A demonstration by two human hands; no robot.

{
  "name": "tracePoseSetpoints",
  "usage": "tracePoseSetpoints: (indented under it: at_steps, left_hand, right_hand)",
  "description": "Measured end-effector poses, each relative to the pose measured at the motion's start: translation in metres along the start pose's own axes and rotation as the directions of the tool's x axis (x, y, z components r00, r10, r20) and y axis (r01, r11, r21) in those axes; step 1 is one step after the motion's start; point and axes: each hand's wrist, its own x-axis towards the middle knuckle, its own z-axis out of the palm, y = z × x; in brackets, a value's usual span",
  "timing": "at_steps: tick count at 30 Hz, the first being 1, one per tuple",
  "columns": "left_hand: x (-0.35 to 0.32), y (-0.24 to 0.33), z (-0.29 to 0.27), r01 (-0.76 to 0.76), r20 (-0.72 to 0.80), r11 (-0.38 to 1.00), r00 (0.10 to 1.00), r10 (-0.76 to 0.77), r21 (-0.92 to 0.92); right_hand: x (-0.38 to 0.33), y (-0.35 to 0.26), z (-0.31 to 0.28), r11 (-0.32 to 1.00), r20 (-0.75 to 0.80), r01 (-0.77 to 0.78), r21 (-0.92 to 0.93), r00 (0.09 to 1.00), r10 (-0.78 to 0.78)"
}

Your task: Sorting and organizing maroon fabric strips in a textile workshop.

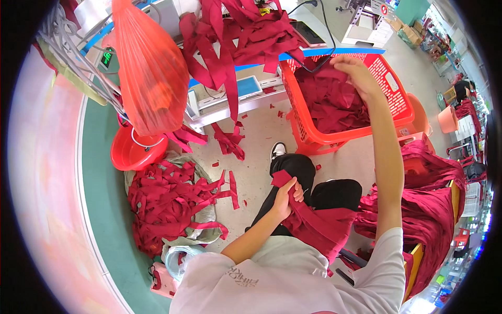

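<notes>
**Left hand [287, 198] grips a red cloth bundle [321, 227]; right hand [360, 77] over a red basket [348, 137]**

The person's left hand is closed around the upper end of the cloth bundle, a short end sticking out past it. The bundle lies across the black-trousered thighs [337, 192], its long axis slanting from that hand down to the lower right, where it fans wider near the waist. The left hand is the nearer one; the right arm stretches forward, well apart from the bundle. The right hand's fingers are partly curled above the basket, with loose cloth pieces [334, 107] beneath and to the left; whether they pinch one, I cannot tell. Those pieces point in mixed directions.
</notes>
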Motion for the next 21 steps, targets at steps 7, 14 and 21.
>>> tracePoseSetpoints:
  at_steps: [7,14,21]
  left_hand:
    - [-0.004,0.000,0.014,-0.011,0.018,0.999,1.000,0.010,0.044]
    - [0.002,-0.005,0.009,-0.004,0.041,0.997,0.999,0.001,0.074]
    - [0.000,-0.011,0.011,0.005,0.079,0.997,0.997,-0.012,0.081]
  right_hand:
    - [-0.111,-0.111,0.033,0.935,-0.013,0.306,0.180,0.951,-0.309]
    - [-0.122,-0.084,0.063,0.607,0.283,0.378,-0.699,0.926,-0.251]
    - [-0.140,-0.119,0.083,0.795,0.381,0.405,-0.452,0.893,-0.239]
